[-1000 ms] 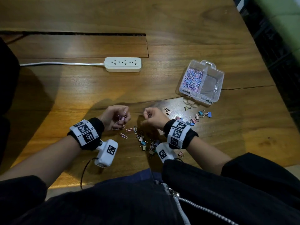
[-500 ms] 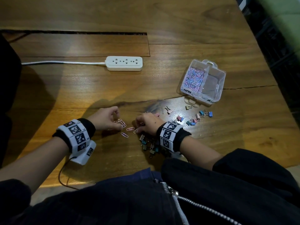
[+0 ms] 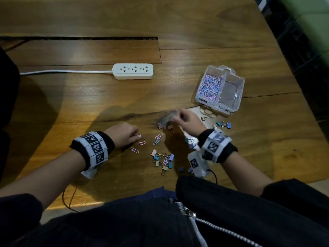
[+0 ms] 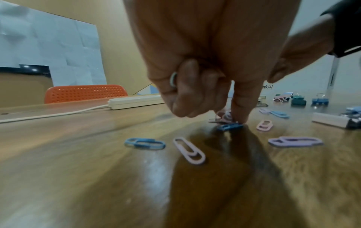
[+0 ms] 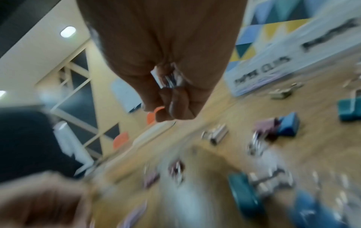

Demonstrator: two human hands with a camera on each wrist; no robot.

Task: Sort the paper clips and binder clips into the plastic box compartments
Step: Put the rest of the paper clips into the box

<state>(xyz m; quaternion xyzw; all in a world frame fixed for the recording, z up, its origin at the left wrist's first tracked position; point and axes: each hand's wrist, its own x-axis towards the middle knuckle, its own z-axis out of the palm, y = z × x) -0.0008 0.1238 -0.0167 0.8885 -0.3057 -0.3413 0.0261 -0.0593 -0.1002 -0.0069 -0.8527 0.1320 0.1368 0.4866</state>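
The clear plastic box (image 3: 239, 93) stands at the right; its left compartment is full of pastel paper clips (image 3: 210, 86), its right one looks bare. My left hand (image 3: 138, 137) is down on the table and pinches paper clips (image 4: 227, 119) between thumb and forefinger, with another clip tucked in its curled fingers (image 4: 173, 80). Loose paper clips (image 3: 141, 143) lie just right of it. My right hand (image 3: 179, 115), blurred, is raised between the clips and the box, curled round a small white and silver binder clip (image 5: 168, 80). Binder clips (image 3: 162, 161) lie heaped in front of me.
More binder clips (image 3: 223, 124) lie below the box's front wall. A white power strip (image 3: 133, 71) with its cable lies further back. The table's right edge (image 3: 284, 56) runs diagonally past the box. An orange chair (image 4: 86, 94) stands behind the table.
My right hand has lifted off the clips and swung right and forward toward the box. My left hand has stayed low on the paper clips, its fingers closing on them.
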